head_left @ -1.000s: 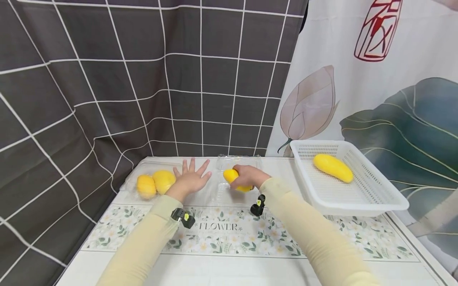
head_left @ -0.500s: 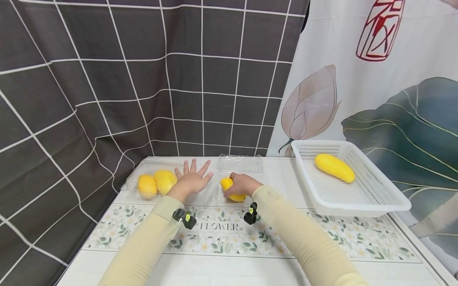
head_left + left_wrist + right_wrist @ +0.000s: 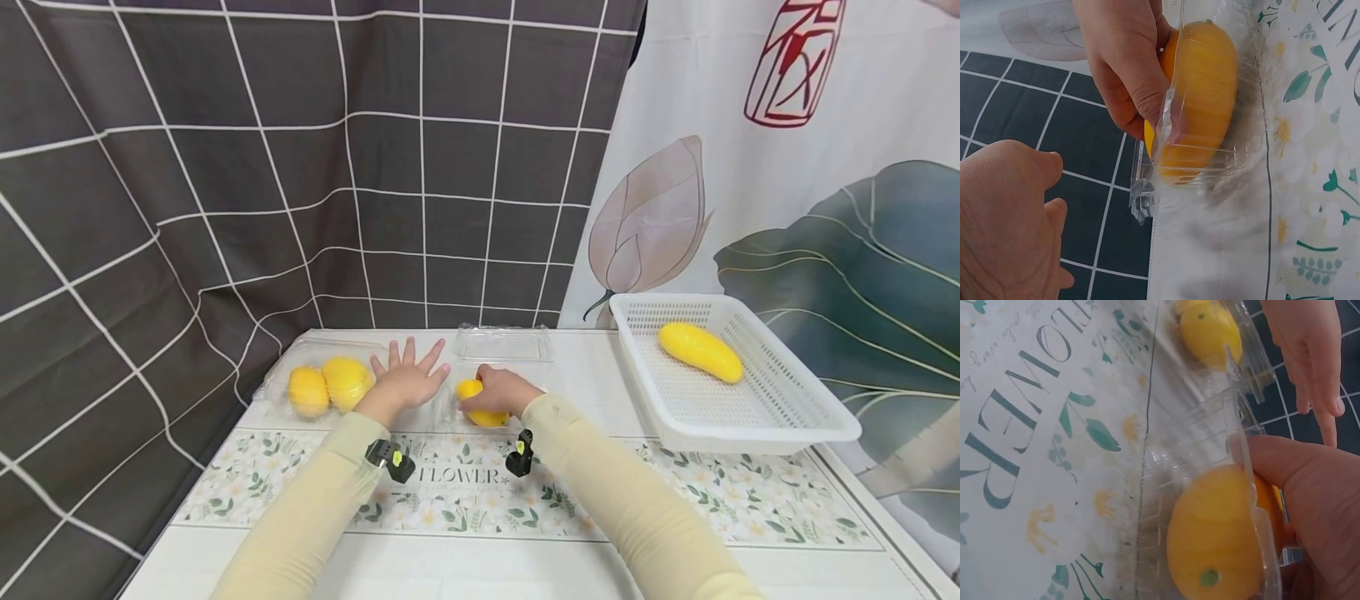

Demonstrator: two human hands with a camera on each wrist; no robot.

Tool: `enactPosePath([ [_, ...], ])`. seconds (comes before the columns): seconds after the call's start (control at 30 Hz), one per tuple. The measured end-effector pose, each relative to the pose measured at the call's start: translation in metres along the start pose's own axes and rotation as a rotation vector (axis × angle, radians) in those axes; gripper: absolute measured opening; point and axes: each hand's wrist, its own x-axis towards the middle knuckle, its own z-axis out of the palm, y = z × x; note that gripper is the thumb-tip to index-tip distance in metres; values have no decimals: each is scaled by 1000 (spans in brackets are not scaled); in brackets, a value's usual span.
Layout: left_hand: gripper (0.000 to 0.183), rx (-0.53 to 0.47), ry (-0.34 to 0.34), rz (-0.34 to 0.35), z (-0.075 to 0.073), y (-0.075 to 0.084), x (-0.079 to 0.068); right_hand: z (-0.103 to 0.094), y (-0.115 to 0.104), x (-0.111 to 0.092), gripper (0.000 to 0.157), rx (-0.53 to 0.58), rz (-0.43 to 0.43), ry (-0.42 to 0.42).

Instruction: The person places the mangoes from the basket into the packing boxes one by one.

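Note:
My right hand [image 3: 506, 392] grips a yellow-orange mango [image 3: 1207, 94] inside a clear plastic clamshell box [image 3: 504, 346]. The thumb and fingers lie round the fruit, and the box's wall shows in front of it in both wrist views. Behind the hand the box's lid stands folded back. My left hand [image 3: 403, 386] is spread flat with straight fingers between this box and a second clear box [image 3: 300, 348], holding nothing. In that second box lie two yellow fruits, a smaller ridged one [image 3: 308, 392] and a rounder one [image 3: 347, 381], seen through the plastic.
A white perforated basket [image 3: 750, 442] stands at the right of the table with one long yellow fruit [image 3: 701, 352] in it. A flower-printed strip [image 3: 457, 508] crosses the white table. Dark checked cloth [image 3: 375, 167] hangs right behind the table's back edge.
My right hand has moved down, left and toward me with the mango, which now sits lower in the clear box. My left hand stays spread, shifting only slightly.

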Motion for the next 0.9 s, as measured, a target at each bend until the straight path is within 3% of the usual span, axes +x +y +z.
enactPosePath([
  [0.17,62,8,-9,-1,1,-1,1,0,1,0,71,55,-10,-25],
  [0.3,63,12,-9,-3,-1,-2,2,-4,1,-1,84,76,-3,-41],
  [0.4,63,7,-13,-3,-2,-3,2,-9,2,-3,94,65,13,-46],
  [0.5,62,6,-20,-2,-2,-4,2,-16,4,-5,94,28,10,-31],
  [0.67,62,17,-17,-14,-1,-5,1,-40,6,-10,83,-89,-47,48],
  [0.9,63,19,-21,-24,-1,-7,-2,-94,16,-23,75,-161,-94,125],
])
